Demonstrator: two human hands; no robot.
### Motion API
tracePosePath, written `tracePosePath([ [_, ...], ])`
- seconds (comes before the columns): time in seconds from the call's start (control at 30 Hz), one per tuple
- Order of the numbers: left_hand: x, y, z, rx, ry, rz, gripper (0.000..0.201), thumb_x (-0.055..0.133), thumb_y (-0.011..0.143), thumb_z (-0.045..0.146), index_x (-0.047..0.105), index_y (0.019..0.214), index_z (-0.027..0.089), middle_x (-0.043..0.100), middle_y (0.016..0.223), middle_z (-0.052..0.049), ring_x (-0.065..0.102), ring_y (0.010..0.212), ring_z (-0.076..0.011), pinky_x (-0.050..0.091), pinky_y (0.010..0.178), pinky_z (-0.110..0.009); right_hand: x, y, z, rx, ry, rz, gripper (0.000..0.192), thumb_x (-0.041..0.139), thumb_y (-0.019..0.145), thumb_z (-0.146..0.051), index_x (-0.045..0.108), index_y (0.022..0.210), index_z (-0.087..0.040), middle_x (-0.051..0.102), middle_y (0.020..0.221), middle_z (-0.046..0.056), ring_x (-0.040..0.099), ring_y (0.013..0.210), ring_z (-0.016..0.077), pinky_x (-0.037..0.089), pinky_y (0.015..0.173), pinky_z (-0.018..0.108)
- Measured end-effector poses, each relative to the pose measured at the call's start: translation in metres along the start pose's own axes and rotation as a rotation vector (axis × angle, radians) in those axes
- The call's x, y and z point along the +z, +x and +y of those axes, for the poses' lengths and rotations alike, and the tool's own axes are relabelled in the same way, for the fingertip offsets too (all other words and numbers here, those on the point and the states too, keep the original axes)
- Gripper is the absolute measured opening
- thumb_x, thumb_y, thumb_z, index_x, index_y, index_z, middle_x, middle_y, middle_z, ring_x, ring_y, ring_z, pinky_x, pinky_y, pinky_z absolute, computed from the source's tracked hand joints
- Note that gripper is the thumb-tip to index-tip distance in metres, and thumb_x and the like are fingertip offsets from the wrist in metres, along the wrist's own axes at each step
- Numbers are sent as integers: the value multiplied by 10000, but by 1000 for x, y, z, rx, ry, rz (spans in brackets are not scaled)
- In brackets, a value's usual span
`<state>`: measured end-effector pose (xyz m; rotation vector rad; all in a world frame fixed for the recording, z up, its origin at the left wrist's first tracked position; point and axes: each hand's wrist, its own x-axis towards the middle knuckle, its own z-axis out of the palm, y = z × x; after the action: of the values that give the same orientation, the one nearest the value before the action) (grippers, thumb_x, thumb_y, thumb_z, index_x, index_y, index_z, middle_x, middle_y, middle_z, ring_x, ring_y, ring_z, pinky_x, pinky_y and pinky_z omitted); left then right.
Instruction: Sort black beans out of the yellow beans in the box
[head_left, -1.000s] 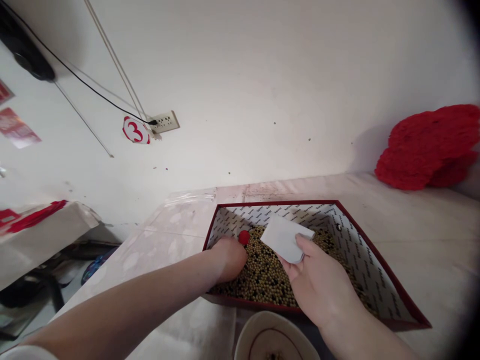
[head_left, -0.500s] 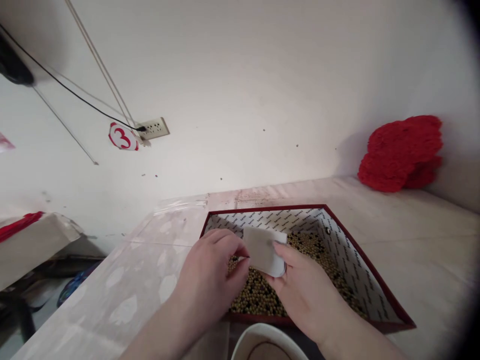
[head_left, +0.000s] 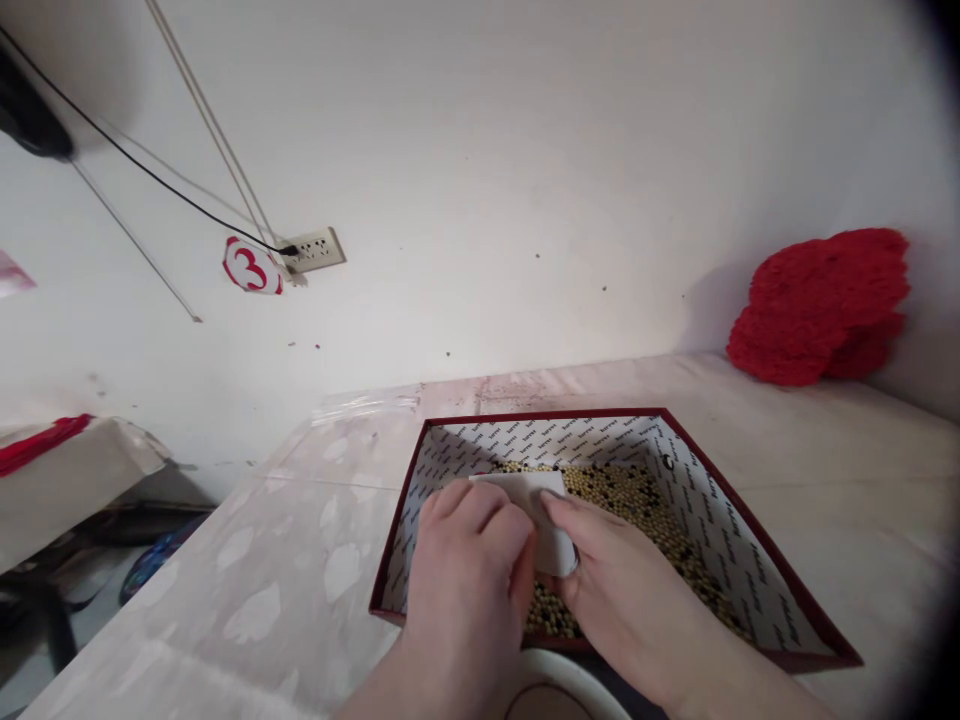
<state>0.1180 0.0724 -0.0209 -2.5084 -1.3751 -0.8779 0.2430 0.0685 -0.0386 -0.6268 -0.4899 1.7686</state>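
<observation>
Right grip (head_left: pixel 626 585) — clasping white card (head_left: pixel 553 545); left grip (head_left: pixel 472 555) — curled over it.

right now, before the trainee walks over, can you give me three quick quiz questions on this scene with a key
1. Multiple choice: what is the right hand gripping?
a) a black cable
b) a white card-like piece
c) a red ribbon
2. True or false: the red bundle lies on the cloth-covered table, outside the red-rimmed box.
3. Fill in near or far: the pale bowl is at the ____ side of the box, as the person sees it.

Key: 1 b; 2 true; 3 near.
</observation>
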Motion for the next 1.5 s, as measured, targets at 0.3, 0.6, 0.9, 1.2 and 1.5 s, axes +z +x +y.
tracePosePath([
  [0.3, 0, -4, -4, 10, 33, 28, 181, 537, 807, 132, 551, 633, 182, 568, 711, -23, 502, 721, -182, 408, 684, -353, 2, -1, 0, 12, -18, -2, 116, 634, 758, -252, 695, 842, -201, 694, 817, 33, 599, 843, 189, 454, 678, 289],
  [0.6, 2, -6, -3, -17, 79, 29, 196, 510, 823, 129, 532, 636, 182, 552, 691, -18, 485, 710, -186, 392, 675, -359, -1, -3, 1, 20, -40, 20, 129, 639, 761, -266, 691, 856, -196, 694, 807, 27, 594, 796, 178, 441, 668, 287],
  [0.9, 2, -6, -3, -22, 91, 54, 192, 507, 824, 132, 540, 642, 180, 565, 694, -26, 501, 713, -191, 394, 679, -359, 2, -3, 1, 36, -41, 27, 123, 667, 735, -277, 698, 822, -195, 680, 752, 26, 585, 788, 179, 433, 650, 285],
  [1.2, 6, -6, -3, -48, 66, 80, 181, 510, 824, 128, 540, 656, 186, 569, 697, -12, 501, 708, -183, 390, 670, -345, 2, -2, 2, 54, -92, 37, 152, 665, 739, -309, 691, 844, -203, 675, 791, 27, 563, 798, 177, 403, 624, 280],
  [1.5, 6, -6, -3, -53, 43, 107, 176, 522, 831, 146, 537, 661, 188, 572, 690, -12, 504, 710, -186, 385, 671, -345, 3, -5, 2, 81, -118, 58, 174, 723, 654, -353, 673, 732, -207, 648, 708, 4, 524, 701, 162, 370, 590, 279],
])
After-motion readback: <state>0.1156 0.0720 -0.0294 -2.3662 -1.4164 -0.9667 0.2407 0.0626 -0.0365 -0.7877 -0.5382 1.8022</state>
